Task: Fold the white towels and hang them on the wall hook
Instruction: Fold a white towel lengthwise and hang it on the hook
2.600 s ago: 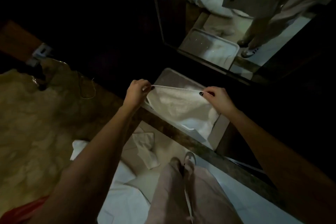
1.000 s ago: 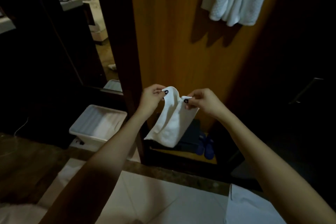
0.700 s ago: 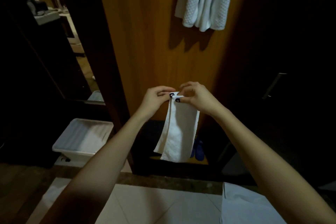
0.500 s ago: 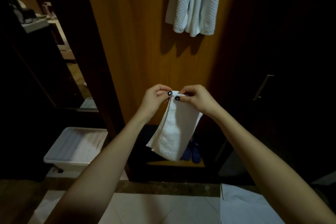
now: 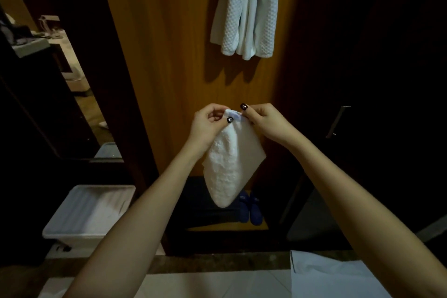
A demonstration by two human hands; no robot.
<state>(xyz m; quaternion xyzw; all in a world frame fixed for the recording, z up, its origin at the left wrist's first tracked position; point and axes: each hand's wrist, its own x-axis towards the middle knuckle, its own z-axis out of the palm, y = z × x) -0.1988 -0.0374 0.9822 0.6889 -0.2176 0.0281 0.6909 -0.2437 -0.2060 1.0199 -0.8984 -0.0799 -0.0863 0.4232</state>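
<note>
Both hands pinch the top edge of a folded white towel (image 5: 229, 164): left hand (image 5: 208, 123) and right hand (image 5: 267, 121) close together, the towel hanging between them before a wooden panel (image 5: 174, 55). Above, more towels (image 5: 246, 9) hang. A white bin (image 5: 89, 213) sits lower left.

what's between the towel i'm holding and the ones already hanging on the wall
Only bare wooden panel, with the shadow of the hanging towels on it, in the head view; the held towel hangs below, apart.

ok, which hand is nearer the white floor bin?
Left. The left hand is up-right of the bin, pinching the towel top; the right hand sits farther right, across the towel.
</note>
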